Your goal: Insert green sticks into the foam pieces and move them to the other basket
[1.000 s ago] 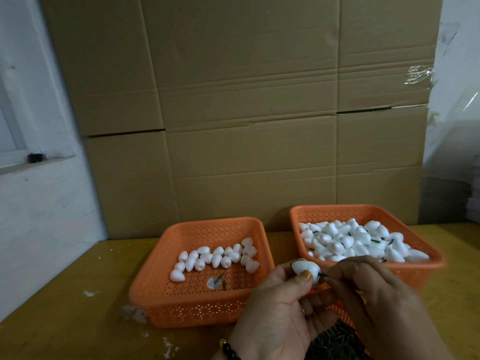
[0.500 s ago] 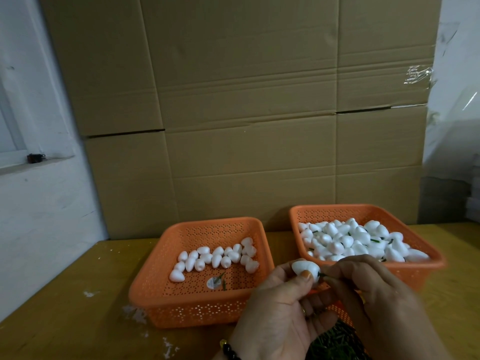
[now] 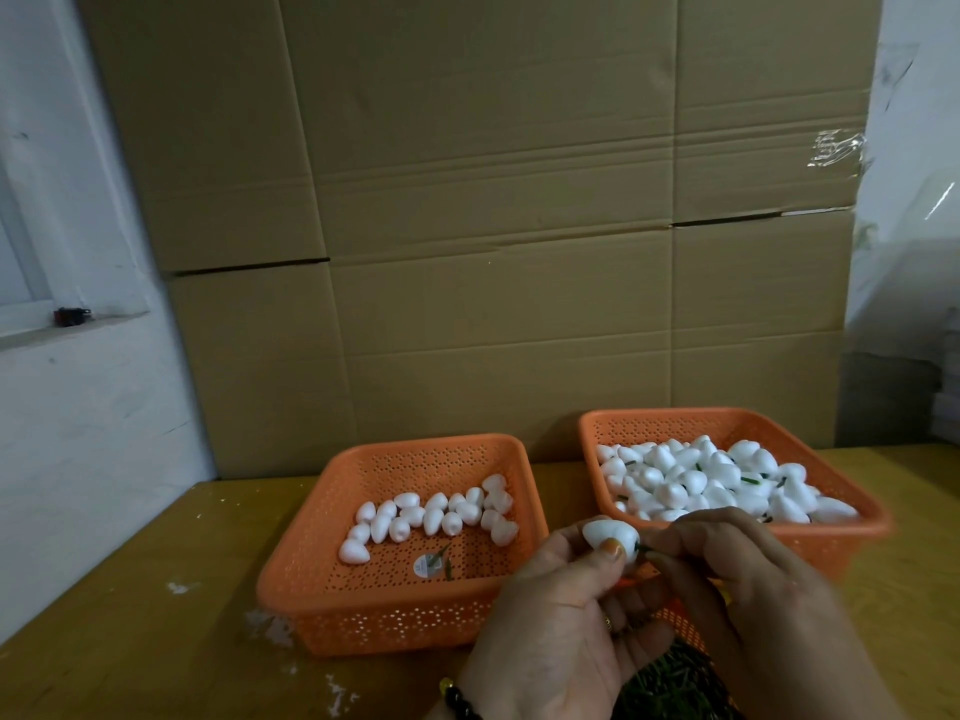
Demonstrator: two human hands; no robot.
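A white foam piece (image 3: 610, 535) is pinched by the left hand (image 3: 558, 621). A green stick (image 3: 644, 548) at its end is grasped in the grip of the right hand (image 3: 737, 579), in front of 2 orange baskets (image 3: 311, 569).

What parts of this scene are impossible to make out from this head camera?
- Green stick: mostly hidden between the foam piece and the right hand.
- Pile of green sticks: cut by the bottom edge, covered by both hands.
- Sticker in the left basket: too small to read.
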